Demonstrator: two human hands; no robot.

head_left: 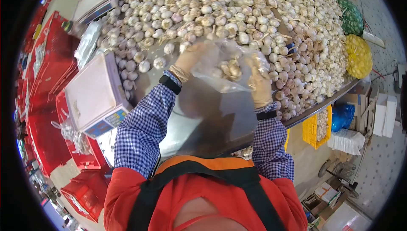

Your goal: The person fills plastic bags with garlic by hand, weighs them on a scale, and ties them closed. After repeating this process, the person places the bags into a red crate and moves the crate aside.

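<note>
A clear plastic bag (221,83) hangs between my two gloved hands, above the metal tabletop (199,112). Several garlic bulbs (231,69) lie inside it. My left hand (190,60), in a pale glove, is closed on the bag's left edge, its fingertips partly lost behind the film. On the opposite side, my right hand (260,86) grips the bag's edge near the bulbs. Just beyond both hands spreads a large heap of loose garlic bulbs (182,8). A few single bulbs sit on the metal close to my left hand.
A digital scale (91,93) stands at my left, with another scale (98,0) farther back. A wooden divider (271,6) splits the garlic heap. Red crates (46,125) line the left side. A yellow crate (316,127) and a yellow net sack (358,56) are at the right.
</note>
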